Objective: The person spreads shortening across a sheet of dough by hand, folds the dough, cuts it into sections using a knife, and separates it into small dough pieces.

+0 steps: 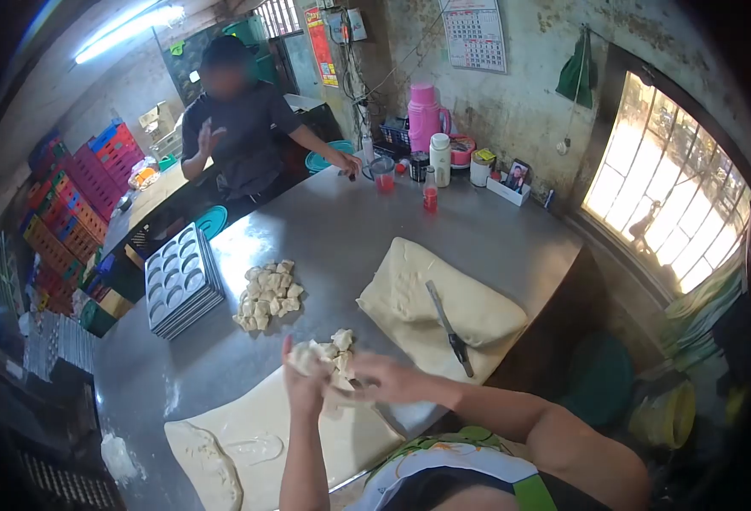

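My left hand (pixel 303 387) is raised above the metal table, with a pale lump of dough (pixel 306 359) at its fingers. Close beside it, my right hand (pixel 384 380) reaches in from the right, its fingers smeared by motion. Partly behind both hands lies a small group of dough pieces (pixel 342 341). Below them spreads a flat sheet of dough (pixel 265 434), its left edge rolled over. A larger pile of cut dough pieces (pixel 268 294) sits farther back. To the right, a knife (pixel 449 330) with a black handle rests on a thick folded slab of dough (pixel 418 281).
Stacked muffin trays (pixel 180 281) stand at the table's left. White flour (pixel 118 460) lies near the front left corner. Along the back are a pink thermos (pixel 423 119), a white bottle (pixel 439 160) and a red drink bottle (pixel 430 192). Another person (pixel 235 128) stands across the metal table (pixel 324 221).
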A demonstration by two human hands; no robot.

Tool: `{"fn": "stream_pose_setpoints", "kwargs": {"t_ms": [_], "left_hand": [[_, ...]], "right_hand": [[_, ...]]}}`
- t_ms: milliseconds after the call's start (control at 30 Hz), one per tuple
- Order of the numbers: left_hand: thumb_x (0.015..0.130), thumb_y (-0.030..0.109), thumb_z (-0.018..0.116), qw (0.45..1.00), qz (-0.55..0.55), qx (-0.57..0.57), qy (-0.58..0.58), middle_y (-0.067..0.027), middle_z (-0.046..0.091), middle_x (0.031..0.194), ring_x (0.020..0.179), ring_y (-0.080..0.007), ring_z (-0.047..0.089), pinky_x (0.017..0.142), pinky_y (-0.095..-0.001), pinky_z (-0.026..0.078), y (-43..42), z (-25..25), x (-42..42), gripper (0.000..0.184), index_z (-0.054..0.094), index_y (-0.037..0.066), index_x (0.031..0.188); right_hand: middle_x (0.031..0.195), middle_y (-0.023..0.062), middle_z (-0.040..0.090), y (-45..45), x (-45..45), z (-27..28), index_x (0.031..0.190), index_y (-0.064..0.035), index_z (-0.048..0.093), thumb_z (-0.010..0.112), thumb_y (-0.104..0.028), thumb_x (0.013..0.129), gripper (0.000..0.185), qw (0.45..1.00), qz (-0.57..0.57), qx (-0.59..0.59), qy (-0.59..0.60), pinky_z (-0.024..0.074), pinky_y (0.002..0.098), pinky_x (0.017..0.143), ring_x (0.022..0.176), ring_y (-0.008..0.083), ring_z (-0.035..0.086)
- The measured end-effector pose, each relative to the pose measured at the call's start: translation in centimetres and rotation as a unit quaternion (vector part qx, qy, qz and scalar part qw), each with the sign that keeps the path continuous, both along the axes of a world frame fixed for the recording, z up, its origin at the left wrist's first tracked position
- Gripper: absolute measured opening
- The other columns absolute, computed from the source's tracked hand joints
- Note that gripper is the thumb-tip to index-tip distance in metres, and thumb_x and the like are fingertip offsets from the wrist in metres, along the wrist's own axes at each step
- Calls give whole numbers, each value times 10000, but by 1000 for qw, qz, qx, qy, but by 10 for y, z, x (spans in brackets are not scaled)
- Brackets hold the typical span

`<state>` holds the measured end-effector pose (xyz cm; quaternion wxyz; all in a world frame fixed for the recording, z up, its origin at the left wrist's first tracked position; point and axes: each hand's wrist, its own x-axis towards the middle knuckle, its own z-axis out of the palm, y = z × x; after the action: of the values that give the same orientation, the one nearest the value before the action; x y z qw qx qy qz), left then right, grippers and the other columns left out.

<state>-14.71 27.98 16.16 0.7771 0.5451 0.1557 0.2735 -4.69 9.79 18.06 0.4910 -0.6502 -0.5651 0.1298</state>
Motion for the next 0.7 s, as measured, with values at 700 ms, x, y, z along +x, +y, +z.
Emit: {"fn": "stream_pose_setpoints", "kwargs": {"t_ms": [700], "left_hand": [[764, 130, 739, 776, -74, 543, 311, -104, 700, 934, 779, -240, 697, 681, -411, 543, -69, -67, 4, 314, 662, 14, 1045]], "right_hand": [[1035, 161, 660, 9, 43, -55, 977, -61, 674, 734, -317, 775, 333, 987, -106, -120, -17, 517, 436, 791, 921, 366, 638]]}}
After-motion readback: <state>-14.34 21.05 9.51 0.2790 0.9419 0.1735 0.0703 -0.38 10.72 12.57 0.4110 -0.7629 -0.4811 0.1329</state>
